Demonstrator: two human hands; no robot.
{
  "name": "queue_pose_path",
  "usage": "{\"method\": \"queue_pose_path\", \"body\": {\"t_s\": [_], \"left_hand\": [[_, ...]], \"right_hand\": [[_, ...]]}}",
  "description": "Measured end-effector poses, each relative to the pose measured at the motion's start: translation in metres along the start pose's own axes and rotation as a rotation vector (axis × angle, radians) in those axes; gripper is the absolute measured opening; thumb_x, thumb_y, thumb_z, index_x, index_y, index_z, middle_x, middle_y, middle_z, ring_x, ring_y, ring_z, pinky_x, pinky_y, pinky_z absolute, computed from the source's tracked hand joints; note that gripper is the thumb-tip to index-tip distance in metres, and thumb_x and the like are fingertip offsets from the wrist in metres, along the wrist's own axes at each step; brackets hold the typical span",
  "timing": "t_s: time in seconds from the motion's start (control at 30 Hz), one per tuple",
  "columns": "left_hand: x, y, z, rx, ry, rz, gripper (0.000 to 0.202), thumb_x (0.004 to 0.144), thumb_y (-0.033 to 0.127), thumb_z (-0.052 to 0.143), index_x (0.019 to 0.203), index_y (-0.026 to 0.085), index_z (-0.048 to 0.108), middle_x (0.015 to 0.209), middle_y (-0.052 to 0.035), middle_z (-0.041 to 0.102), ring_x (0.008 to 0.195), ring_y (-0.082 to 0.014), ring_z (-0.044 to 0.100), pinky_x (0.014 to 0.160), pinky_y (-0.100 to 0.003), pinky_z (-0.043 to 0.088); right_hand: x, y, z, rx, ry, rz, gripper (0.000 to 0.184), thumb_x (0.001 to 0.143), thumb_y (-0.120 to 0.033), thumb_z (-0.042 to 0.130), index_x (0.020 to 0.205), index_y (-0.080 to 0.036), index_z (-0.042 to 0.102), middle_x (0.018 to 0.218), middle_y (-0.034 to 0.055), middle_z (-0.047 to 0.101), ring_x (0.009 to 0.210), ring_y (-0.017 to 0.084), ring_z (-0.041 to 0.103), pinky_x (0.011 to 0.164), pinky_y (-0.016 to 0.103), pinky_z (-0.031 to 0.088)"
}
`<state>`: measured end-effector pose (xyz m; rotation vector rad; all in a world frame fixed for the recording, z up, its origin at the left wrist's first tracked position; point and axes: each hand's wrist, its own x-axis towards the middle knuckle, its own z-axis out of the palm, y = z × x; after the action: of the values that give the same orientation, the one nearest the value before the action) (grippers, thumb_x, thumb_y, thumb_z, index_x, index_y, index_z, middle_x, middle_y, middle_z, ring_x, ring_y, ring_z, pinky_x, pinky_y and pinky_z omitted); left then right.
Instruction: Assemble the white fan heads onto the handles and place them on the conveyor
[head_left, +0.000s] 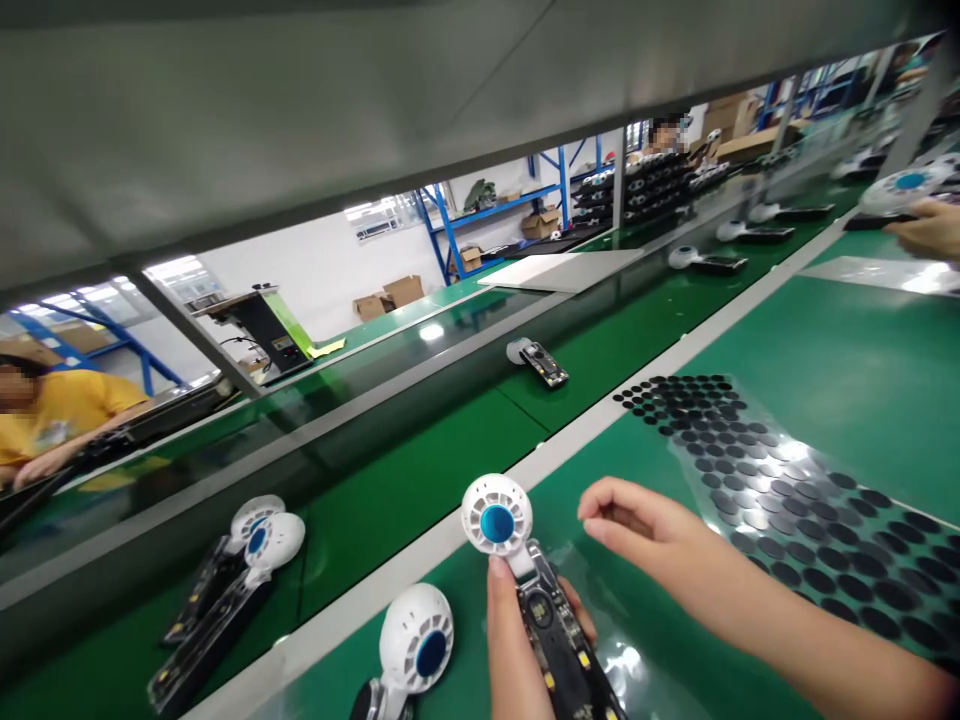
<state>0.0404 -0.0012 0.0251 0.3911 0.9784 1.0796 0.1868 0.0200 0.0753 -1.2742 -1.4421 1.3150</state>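
My left hand [517, 640] grips a small hand-held fan unit [499, 520] by its exposed circuit-board handle, thumb pressed just under the white round head with a blue centre. My right hand [637, 520] hovers just right of the fan head, fingers curled together in a loose pinch; whether anything sits between them is hidden. A second white fan unit [416, 640] lies on the green bench at the lower left of my left hand. A clear sheet of several black round stickers [780, 480] lies to the right.
Two fan units [247, 560] lie on the green conveyor belt [420, 470], another [536, 360] farther along, more beyond. A co-worker's hand [926, 225] holds a fan at top right. A person in yellow [52, 420] sits across at left. A grey shelf overhangs.
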Motion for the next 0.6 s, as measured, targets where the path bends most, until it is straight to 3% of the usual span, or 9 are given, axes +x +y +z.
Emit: {"method": "queue_pose_path", "body": {"t_s": [0.13, 0.3, 0.6], "left_hand": [[0.0, 0.003, -0.003, -0.011, -0.118, -0.05, 0.066, 0.067, 0.073, 0.042, 0.054, 0.01, 0.061, 0.04, -0.007, 0.058, 0.036, -0.0085, 0.046, 0.04, -0.018, 0.027], [0.001, 0.001, -0.007, -0.037, -0.324, -0.113, 0.074, 0.063, 0.078, 0.038, 0.056, 0.009, 0.063, 0.042, -0.0087, 0.06, 0.039, -0.0111, 0.051, 0.041, -0.019, 0.03], [-0.003, -0.003, 0.0, -0.068, -0.382, -0.21, 0.08, 0.058, 0.083, 0.034, 0.05, 0.009, 0.062, 0.036, -0.0074, 0.056, 0.034, -0.011, 0.05, 0.039, -0.02, 0.027]], "right_hand": [[0.002, -0.001, -0.006, 0.006, 0.094, 0.041, 0.016, 0.083, -0.038, 0.047, 0.088, -0.025, 0.054, 0.079, -0.0022, 0.053, 0.078, 0.015, 0.053, 0.07, 0.026, 0.044], [-0.002, 0.001, 0.003, 0.02, -0.056, -0.018, 0.025, 0.081, -0.03, 0.051, 0.105, -0.022, 0.054, 0.106, 0.0047, 0.057, 0.101, 0.02, 0.053, 0.088, 0.034, 0.042], [-0.005, -0.002, 0.007, 0.204, -0.157, -0.083, 0.028, 0.089, -0.032, 0.044, 0.113, -0.022, 0.054, 0.111, 0.0053, 0.059, 0.104, 0.019, 0.054, 0.094, 0.036, 0.04]]}}
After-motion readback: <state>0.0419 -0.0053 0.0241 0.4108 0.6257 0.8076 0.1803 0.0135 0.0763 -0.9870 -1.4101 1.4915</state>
